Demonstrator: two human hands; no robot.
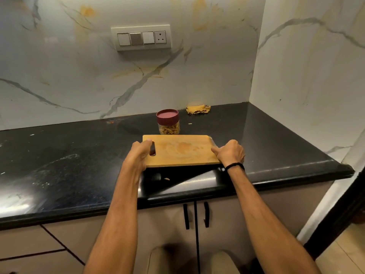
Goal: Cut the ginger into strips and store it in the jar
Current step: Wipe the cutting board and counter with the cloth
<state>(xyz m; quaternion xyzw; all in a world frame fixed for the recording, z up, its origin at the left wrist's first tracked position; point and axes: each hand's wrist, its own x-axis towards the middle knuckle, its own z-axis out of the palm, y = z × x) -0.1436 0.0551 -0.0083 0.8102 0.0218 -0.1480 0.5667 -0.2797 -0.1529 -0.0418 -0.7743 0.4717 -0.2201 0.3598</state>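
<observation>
A wooden cutting board is held slightly above the black counter, casting a shadow beneath. My left hand grips its left end by the handle slot. My right hand grips the right end, thumb on top. A knife lies along that right edge, its blade tip showing beyond my hand; whether my right hand also holds it is unclear. Behind the board stands a clear jar with ginger strips inside and a maroon lid on. One small ginger scrap lies on the counter under the board.
The black countertop runs left, with white smears. A yellow cloth lies in the back right corner. A marble wall closes the right side, and a switch panel sits on the back wall. Cabinet doors are below the counter edge.
</observation>
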